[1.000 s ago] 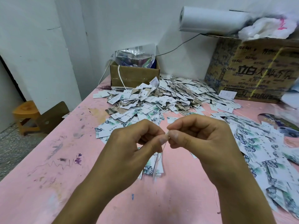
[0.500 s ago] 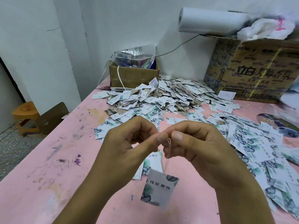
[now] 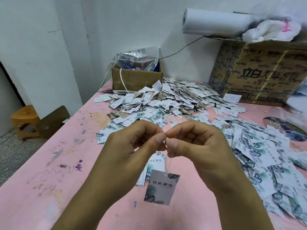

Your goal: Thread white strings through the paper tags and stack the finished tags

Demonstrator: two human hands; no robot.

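Observation:
My left hand [image 3: 132, 146] and my right hand [image 3: 197, 145] meet fingertip to fingertip above the pink table [image 3: 49, 180]. Both pinch a thin white string [image 3: 171, 157] between thumb and forefinger. A paper tag [image 3: 162, 187] with dark leaf print hangs from that string below my hands, tilted. Beneath it lies a small stack of tags [image 3: 155, 165], partly hidden by my left hand. A big heap of strung tags [image 3: 166, 102] covers the far middle of the table. Loose leaf-print tags [image 3: 265, 156] spread along the right side.
A small open cardboard box [image 3: 137, 78] with a plastic bag stands at the back by the wall. A large printed carton [image 3: 260, 70] with a white roll [image 3: 214, 21] on top stands at the back right. A wooden stool [image 3: 23, 120] stands on the floor left of the table.
The tag has dropped out from behind my hands and now hangs lower on the string. My fingertips stay pinched together on the string.

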